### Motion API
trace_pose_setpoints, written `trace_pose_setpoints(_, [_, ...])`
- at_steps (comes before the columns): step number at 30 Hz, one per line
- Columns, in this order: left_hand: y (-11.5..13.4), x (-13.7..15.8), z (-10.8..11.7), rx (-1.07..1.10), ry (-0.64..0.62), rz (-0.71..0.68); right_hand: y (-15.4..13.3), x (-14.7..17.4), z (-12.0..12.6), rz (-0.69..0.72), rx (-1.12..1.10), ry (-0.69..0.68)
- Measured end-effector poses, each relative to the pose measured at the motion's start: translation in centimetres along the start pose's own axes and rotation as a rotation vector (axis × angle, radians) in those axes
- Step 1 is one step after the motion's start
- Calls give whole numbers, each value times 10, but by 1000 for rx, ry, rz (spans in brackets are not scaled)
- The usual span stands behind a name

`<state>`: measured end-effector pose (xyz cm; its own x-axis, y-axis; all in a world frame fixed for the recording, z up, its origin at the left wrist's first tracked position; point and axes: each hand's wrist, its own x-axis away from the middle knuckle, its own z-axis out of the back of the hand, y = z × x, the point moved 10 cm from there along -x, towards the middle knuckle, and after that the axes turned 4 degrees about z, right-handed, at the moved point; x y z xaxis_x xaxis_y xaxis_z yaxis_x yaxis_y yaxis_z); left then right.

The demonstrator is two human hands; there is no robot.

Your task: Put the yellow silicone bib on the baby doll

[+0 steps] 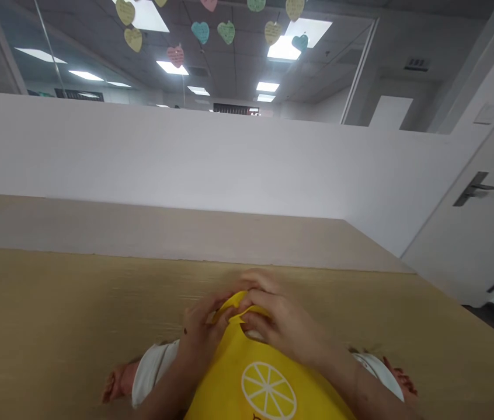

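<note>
My left hand (203, 332) and my right hand (284, 326) meet at the neck edge of a yellow bib (225, 379) printed with a white citrus slice. Fingers of both hands are curled on its upper strip, which forms a loop between them. Beneath the bib lies what looks like a baby doll, its body and head mostly hidden. One white sleeve (155, 370) with a small reddish doll hand (118, 382) sticks out at the left. Another white sleeve (378, 373) and small doll hand (401, 378) show at the right.
A tan tabletop (54, 315) lies under the doll, with a paler strip (177, 233) behind it. Beyond stands a white low wall (163, 157) topped by glass with heart-shaped notes (200, 32). A white door with a metal handle (477, 188) is at the right.
</note>
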<state>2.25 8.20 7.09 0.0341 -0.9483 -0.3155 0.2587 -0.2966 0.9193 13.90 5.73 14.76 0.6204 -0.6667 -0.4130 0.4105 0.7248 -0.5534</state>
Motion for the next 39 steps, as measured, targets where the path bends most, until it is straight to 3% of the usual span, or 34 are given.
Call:
trace_pose_setpoints(3, [8,2,3,-85,23,-27,2,-3,-11,-21,27,-72])
trace_pose_setpoints(6, [3,0,7,-9,61,42,16,4,12,-114,-27,16])
trace_pose_setpoints(9, [-11,-4,13,86,91,126,27,17,65,-217,-111,204])
trace_pose_setpoints(12, [-32,-9,20,-14,124,232,27,37,131,-322,-112,372])
trace_pose_setpoints(17, [-44,-16,-4,-305,-101,183,-6,77,237,-396,101,627])
trace_pose_setpoints(21, [-43,-12,-23,-529,-238,154,-22,106,289,-424,230,826])
trace_pose_setpoints(27, [-47,-9,-31,-593,-314,189,16,114,305,-554,301,857])
trace_pose_setpoints(30, [-49,-8,-34,-614,-340,194,45,105,302,-515,267,849])
trace_pose_setpoints(33, [-51,-8,-35,-616,-351,204,76,105,311,-472,197,924])
trace_pose_setpoints(39, [-59,-6,-34,-603,-377,227,156,171,352,-719,78,1189])
